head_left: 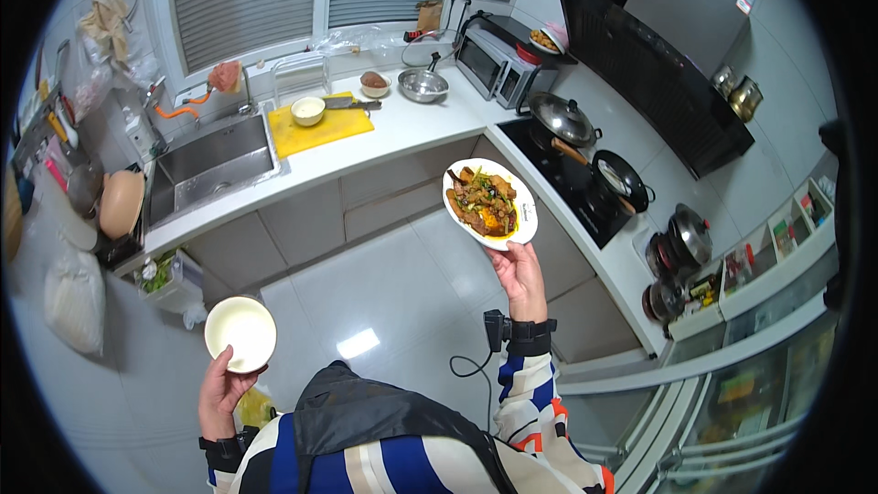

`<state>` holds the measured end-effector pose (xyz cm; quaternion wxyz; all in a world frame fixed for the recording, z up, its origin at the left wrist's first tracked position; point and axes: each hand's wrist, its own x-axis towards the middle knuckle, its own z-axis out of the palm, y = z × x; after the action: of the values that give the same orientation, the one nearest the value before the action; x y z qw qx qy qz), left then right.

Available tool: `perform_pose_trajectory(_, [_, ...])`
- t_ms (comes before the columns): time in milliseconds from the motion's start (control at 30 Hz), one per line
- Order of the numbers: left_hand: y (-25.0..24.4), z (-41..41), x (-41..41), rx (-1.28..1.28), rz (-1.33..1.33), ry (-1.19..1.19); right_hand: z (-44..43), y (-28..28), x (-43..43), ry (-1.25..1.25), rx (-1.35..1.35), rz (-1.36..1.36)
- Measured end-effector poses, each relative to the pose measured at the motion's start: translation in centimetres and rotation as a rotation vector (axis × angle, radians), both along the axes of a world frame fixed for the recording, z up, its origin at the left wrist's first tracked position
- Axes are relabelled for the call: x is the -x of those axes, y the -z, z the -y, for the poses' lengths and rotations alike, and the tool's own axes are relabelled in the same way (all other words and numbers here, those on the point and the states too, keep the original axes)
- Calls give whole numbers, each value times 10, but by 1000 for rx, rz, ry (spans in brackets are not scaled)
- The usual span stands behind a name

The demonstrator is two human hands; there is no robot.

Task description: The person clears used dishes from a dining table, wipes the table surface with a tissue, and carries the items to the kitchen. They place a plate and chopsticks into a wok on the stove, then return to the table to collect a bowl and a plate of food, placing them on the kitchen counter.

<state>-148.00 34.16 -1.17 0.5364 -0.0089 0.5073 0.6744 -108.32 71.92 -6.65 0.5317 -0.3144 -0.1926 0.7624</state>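
My left hand [225,394] grips the near rim of a cream-coloured bowl [241,335], with the thumb over the rim; only its pale inside shows. In my right hand [519,274] is a white plate [528,223], held from below at its near edge. A cooked dish of browned pieces [480,200] with green bits and sauce lies on the plate. The plate is over the floor near the right counter edge, and the bowl is off to the left. Both wrists wear black straps, and a cable hangs by the right one.
Ahead runs a white counter [384,134] with a steel sink [212,165], a yellow cutting board [329,134], a knife [350,104] and a steel pan [423,84]. A lidded wok [564,120] and a black pan [627,175] stand on the cooktop [555,185]. A waste bin [182,281] hangs at left.
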Motion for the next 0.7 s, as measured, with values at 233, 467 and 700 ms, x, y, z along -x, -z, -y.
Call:
perform_pose_trajectory(233, [36, -163, 47, 19, -70, -77, -220, 21, 70, -29, -26, -55])
perform_pose_trajectory(467, [16, -343, 107, 33, -122, -14, -421, 11, 149, -7, -15, -104])
perform_pose_trajectory(700, [20, -456, 128, 32, -216, -54, -632, 22, 193, -38, 20, -65])
